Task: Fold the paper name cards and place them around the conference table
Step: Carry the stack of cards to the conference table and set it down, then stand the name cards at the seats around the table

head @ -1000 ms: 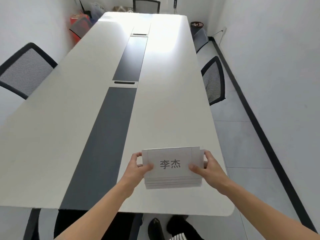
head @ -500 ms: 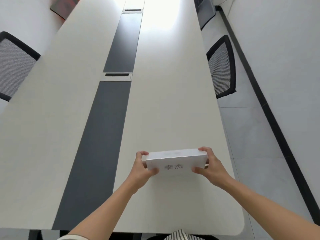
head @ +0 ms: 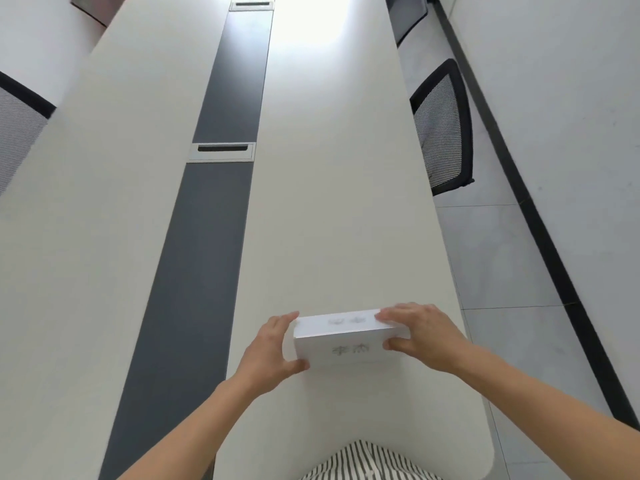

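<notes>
A white paper name card (head: pixel 346 336) with grey printed characters is bent into a tent shape on the near right part of the long white conference table (head: pixel 329 202). Its ridge runs left to right, with one printed face towards me and another face on top. My left hand (head: pixel 272 348) grips the card's left end. My right hand (head: pixel 420 336) grips its right end, fingers on the top face and thumb on the near face. Whether more sheets lie under the card is hidden.
A dark grey strip (head: pixel 204 237) with a metal cable hatch (head: pixel 221 152) runs down the table's middle. A black mesh chair (head: pixel 445 129) stands at the right side, another mesh chair (head: pixel 17 129) at the left. A grey tiled floor (head: pixel 502 271) and a white wall lie to the right.
The card was flat and upright facing me a second ago; it has since been bent over into a tent and lowered to the table. My view has moved forward over the table.
</notes>
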Motion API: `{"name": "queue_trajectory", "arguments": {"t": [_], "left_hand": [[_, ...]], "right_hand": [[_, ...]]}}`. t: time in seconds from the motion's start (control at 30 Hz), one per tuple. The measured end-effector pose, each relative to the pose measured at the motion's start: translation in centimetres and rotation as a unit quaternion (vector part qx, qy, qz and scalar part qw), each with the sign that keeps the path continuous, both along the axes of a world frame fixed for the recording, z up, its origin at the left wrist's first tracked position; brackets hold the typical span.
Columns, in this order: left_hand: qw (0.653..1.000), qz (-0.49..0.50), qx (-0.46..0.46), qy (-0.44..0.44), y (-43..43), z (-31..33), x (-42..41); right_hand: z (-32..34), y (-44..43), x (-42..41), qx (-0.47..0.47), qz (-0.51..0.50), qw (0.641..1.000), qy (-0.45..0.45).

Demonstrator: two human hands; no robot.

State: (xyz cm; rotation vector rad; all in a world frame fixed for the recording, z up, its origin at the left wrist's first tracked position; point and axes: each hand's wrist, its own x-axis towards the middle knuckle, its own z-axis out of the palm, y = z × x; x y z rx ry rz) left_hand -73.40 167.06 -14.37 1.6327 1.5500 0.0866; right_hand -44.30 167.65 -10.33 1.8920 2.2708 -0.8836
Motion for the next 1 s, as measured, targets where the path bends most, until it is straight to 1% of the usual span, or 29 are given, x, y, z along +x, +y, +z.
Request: {"name": "queue_trajectory", "arguments": {"t": [0.07,0.2,0.23,0.33,0.4,0.57,0.63,0.73,0.83,0.9,1.0], "left_hand": [[0.999,-0.03,-0.011,-0.014,0.8,0.0,-0.1],[0.997,-0.076,-0.003,-0.03,2.5,-0.1,0.1],[0.995,-0.095,-0.003,-0.024,2.9,-0.2,0.3],[0.988,-0.153,-0.018,0.003,3.6,-0.5,1.2],[0.985,-0.169,-0.022,-0.008,3.8,-0.9,1.4],[0.982,-0.16,-0.008,-0.095,4.4,-0.4,1.0],[0.98,-0.148,-0.01,-0.13,4.8,0.5,0.6],[0.972,-0.106,-0.031,-0.208,5.5,2.6,-0.8],[0.954,-0.052,-0.041,-0.291,6.2,4.6,-3.4],[0.951,-0.013,-0.029,-0.306,6.9,5.3,-6.1],[0.957,0.058,-0.01,-0.282,8.1,4.6,-11.2]], "right_hand": [[0.8,0.2,0.2,-0.004,-0.026,0.999,0.031],[4.1,-0.5,2.3,0.003,-0.127,0.986,0.11],[5.1,-1.0,2.9,-0.003,-0.163,0.975,0.149],[7.6,-1.8,4.4,-0.005,-0.257,0.927,0.272],[8.4,-2.3,5.0,0.01,-0.297,0.906,0.301],[8.5,-3.1,4.1,0.029,-0.383,0.848,0.364],[8.8,-2.7,3.3,0.033,-0.39,0.837,0.382],[10.5,-1.0,1.9,0.036,-0.376,0.833,0.405],[12.3,1.5,0.4,0.038,-0.342,0.845,0.409],[13.1,3.3,-0.9,0.032,-0.321,0.847,0.422],[13.2,5.5,-3.1,0.019,-0.291,0.852,0.434]]}}
